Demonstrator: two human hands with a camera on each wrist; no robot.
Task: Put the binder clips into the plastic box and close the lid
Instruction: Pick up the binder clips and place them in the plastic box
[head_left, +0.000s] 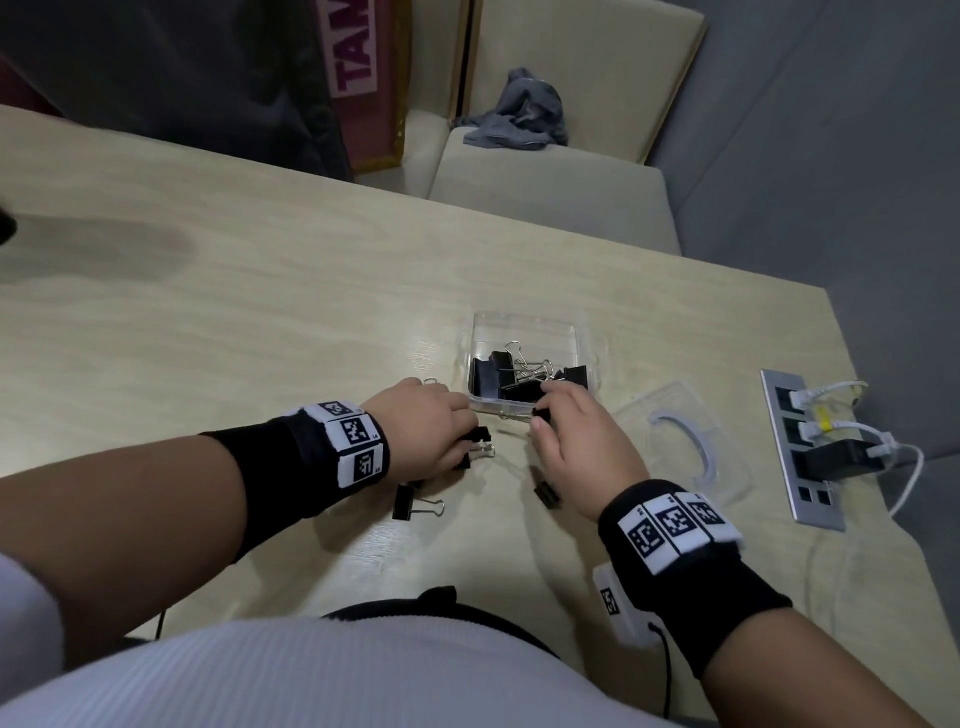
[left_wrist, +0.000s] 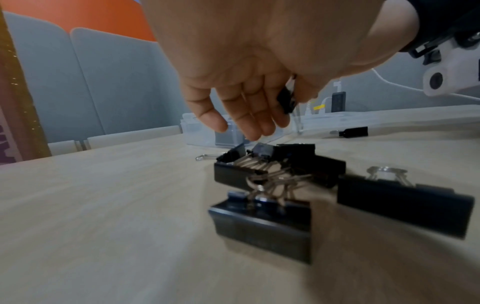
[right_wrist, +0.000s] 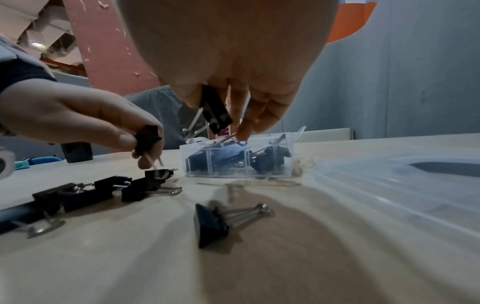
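Note:
A clear plastic box stands open on the table and holds several black binder clips. Its transparent lid lies flat to its right. My right hand pinches a black clip just over the box's near edge. Left of the box, my left hand pinches another black clip just above a cluster of loose clips. Two more loose clips lie on the table near my wrists.
A metal socket panel with a black plug and white cables is set into the table near its right edge. A grey cloth lies on a beige seat beyond the table's far edge.

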